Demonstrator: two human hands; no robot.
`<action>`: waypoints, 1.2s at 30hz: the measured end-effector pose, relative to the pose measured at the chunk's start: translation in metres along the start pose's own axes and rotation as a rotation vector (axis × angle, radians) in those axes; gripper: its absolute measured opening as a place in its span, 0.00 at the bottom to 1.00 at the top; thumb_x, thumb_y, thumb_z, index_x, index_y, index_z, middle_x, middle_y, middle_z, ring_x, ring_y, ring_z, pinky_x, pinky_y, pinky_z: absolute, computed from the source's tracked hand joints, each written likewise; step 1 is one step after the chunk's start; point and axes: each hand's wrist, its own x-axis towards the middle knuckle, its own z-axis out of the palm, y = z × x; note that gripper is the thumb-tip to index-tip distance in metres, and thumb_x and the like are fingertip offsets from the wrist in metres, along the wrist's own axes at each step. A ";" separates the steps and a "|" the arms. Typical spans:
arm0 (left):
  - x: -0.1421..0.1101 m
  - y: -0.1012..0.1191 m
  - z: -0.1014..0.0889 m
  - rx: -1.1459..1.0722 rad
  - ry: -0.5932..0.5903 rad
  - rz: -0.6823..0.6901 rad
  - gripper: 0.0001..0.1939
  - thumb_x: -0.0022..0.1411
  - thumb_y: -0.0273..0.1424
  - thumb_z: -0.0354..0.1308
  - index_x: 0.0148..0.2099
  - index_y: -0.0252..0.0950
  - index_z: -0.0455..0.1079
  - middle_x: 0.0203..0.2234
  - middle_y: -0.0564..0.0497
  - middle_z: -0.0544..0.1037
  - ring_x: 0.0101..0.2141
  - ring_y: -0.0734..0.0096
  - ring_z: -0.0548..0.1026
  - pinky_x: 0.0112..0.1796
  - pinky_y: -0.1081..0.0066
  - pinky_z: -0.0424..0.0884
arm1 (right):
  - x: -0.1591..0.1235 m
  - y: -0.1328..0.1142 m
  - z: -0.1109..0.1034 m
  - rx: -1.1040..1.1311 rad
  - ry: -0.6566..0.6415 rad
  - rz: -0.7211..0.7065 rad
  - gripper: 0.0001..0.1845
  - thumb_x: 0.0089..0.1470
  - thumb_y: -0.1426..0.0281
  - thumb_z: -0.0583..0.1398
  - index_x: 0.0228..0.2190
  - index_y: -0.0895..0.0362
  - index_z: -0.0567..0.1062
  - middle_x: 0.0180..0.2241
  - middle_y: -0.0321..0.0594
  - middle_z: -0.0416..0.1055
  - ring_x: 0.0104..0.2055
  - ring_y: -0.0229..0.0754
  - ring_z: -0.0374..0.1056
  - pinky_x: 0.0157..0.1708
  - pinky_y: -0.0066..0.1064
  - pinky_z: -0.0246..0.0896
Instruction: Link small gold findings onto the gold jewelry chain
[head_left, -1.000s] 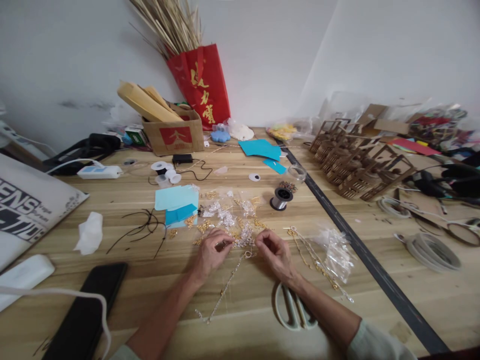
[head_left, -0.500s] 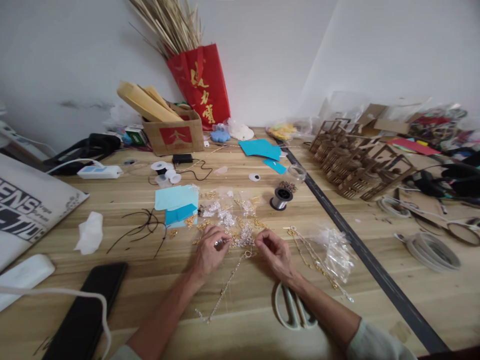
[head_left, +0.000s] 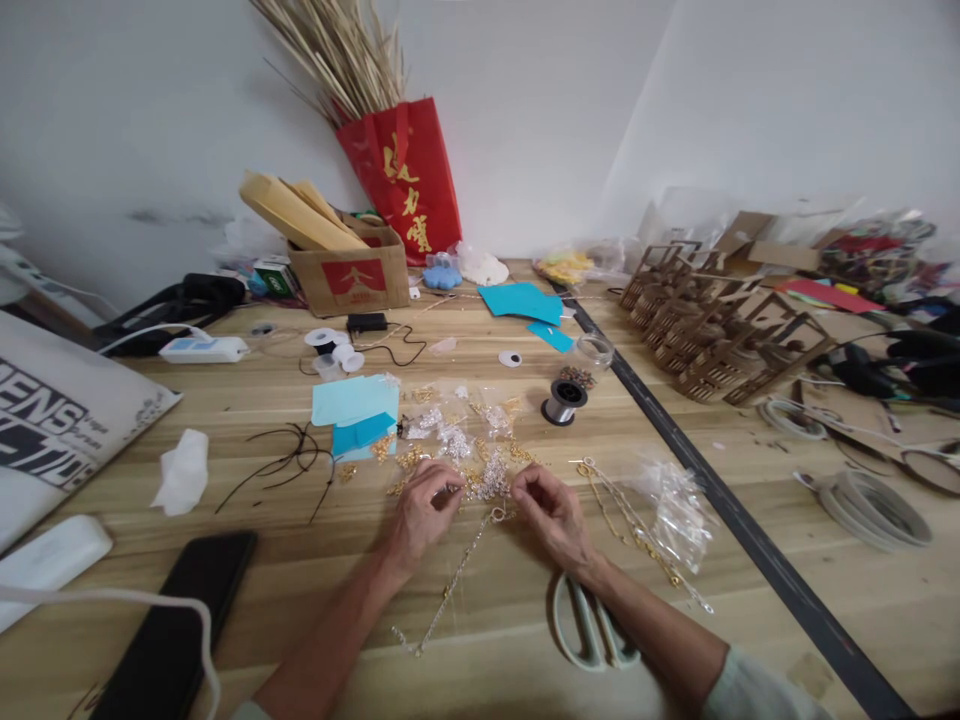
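My left hand (head_left: 426, 512) is pinched at the left edge of a heap of silvery beads (head_left: 491, 475). Across from it, the fingertips of my right hand (head_left: 551, 518) press together by the heap's right side. Anything inside either pinch is too small to make out. A beaded string (head_left: 454, 583) with a loop at its top lies on the table between my wrists. Pale-handled scissors (head_left: 589, 625) rest partly under my right forearm. Gold beads (head_left: 411, 457) are scattered beyond my left hand. Silver and gold beaded strands (head_left: 626, 515) lie right of my right hand.
A wire spool (head_left: 564, 402) stands beyond my right hand, near a jar of beads (head_left: 592, 352). Crumpled clear bags (head_left: 679, 510) lie at right. Blue cards (head_left: 356, 402), black cord (head_left: 289, 465) and a phone (head_left: 176, 625) are at left. Wooden frames (head_left: 720, 330) stand far right.
My left hand moved slightly left a half second ago and keeps its pinch. My right hand stays nearly still. The whole view has shifted a little, with things sitting slightly lower.
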 end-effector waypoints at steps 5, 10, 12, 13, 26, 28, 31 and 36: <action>0.001 -0.001 0.000 0.005 0.007 0.021 0.05 0.56 0.20 0.59 0.30 0.35 0.71 0.26 0.49 0.77 0.32 0.66 0.73 0.36 0.68 0.70 | 0.000 0.001 0.000 0.006 -0.006 -0.033 0.10 0.58 0.65 0.57 0.28 0.57 0.69 0.23 0.33 0.61 0.23 0.34 0.55 0.22 0.27 0.50; 0.002 0.000 0.001 0.001 0.016 0.027 0.05 0.55 0.20 0.59 0.29 0.35 0.71 0.26 0.50 0.77 0.31 0.67 0.73 0.35 0.68 0.70 | 0.000 0.001 -0.001 -0.005 0.001 -0.037 0.09 0.58 0.66 0.57 0.28 0.57 0.69 0.23 0.33 0.61 0.22 0.34 0.55 0.21 0.26 0.50; 0.002 0.001 0.001 -0.007 0.024 0.030 0.05 0.55 0.21 0.59 0.29 0.35 0.71 0.25 0.50 0.77 0.31 0.67 0.73 0.35 0.68 0.70 | 0.000 0.001 -0.001 -0.006 0.001 -0.038 0.08 0.58 0.67 0.57 0.28 0.57 0.69 0.24 0.34 0.62 0.22 0.34 0.55 0.21 0.26 0.49; 0.003 0.003 0.001 -0.009 0.025 0.028 0.05 0.56 0.21 0.59 0.29 0.35 0.71 0.25 0.50 0.77 0.31 0.67 0.73 0.35 0.68 0.70 | 0.000 0.000 -0.002 -0.005 -0.001 -0.038 0.08 0.57 0.67 0.57 0.28 0.57 0.69 0.24 0.34 0.62 0.22 0.33 0.54 0.21 0.26 0.49; 0.004 0.001 0.000 -0.083 0.024 -0.035 0.04 0.57 0.26 0.60 0.30 0.35 0.74 0.26 0.49 0.79 0.30 0.68 0.75 0.35 0.69 0.71 | 0.000 0.001 -0.004 -0.007 -0.002 -0.012 0.08 0.57 0.67 0.58 0.28 0.56 0.69 0.23 0.33 0.61 0.22 0.33 0.53 0.21 0.26 0.48; 0.003 0.001 0.000 -0.077 0.021 -0.043 0.04 0.58 0.25 0.60 0.30 0.35 0.75 0.26 0.49 0.79 0.30 0.68 0.75 0.35 0.69 0.71 | 0.000 0.001 -0.004 -0.021 0.001 -0.010 0.07 0.57 0.67 0.58 0.28 0.57 0.70 0.23 0.33 0.60 0.22 0.33 0.53 0.21 0.26 0.48; 0.004 0.002 0.000 -0.073 0.016 -0.057 0.04 0.58 0.25 0.59 0.31 0.35 0.75 0.26 0.49 0.78 0.30 0.68 0.75 0.35 0.69 0.71 | 0.001 0.000 -0.005 -0.018 0.010 -0.013 0.08 0.57 0.67 0.58 0.27 0.57 0.69 0.22 0.32 0.60 0.22 0.33 0.53 0.21 0.26 0.48; 0.005 0.006 -0.003 -0.094 -0.003 -0.064 0.04 0.58 0.26 0.59 0.32 0.35 0.75 0.28 0.48 0.78 0.31 0.67 0.75 0.35 0.69 0.72 | 0.002 -0.002 -0.004 -0.002 0.029 -0.013 0.08 0.57 0.67 0.58 0.27 0.56 0.69 0.23 0.33 0.60 0.22 0.33 0.54 0.21 0.26 0.49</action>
